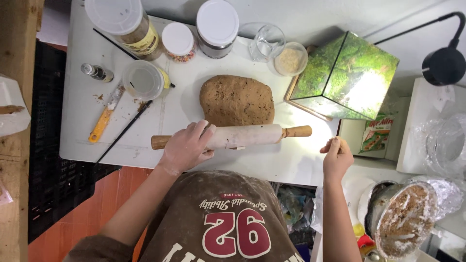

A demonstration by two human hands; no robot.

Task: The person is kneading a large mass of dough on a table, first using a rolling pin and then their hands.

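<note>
Left hand (187, 145) curled over rolling pin (233, 137), gripping left part, wrist floured. Pin lies crosswise at near edge of brown dough slab (237, 100) on white table (82, 116). Right hand (337, 156) loosely fisted, holding nothing visible, raised right of pin, forearm upright. Far: lidded jars (217, 22), sprinkles tub (178, 42). Near right: crumb-coated metal bowl (403, 218).

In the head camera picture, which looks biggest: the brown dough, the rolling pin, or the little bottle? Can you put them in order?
1. Brown dough: covers the most space.
2. Rolling pin: longer than the dough is wide, but much thinner; the left hand hides part of it.
3. Little bottle: clearly the smallest.
</note>
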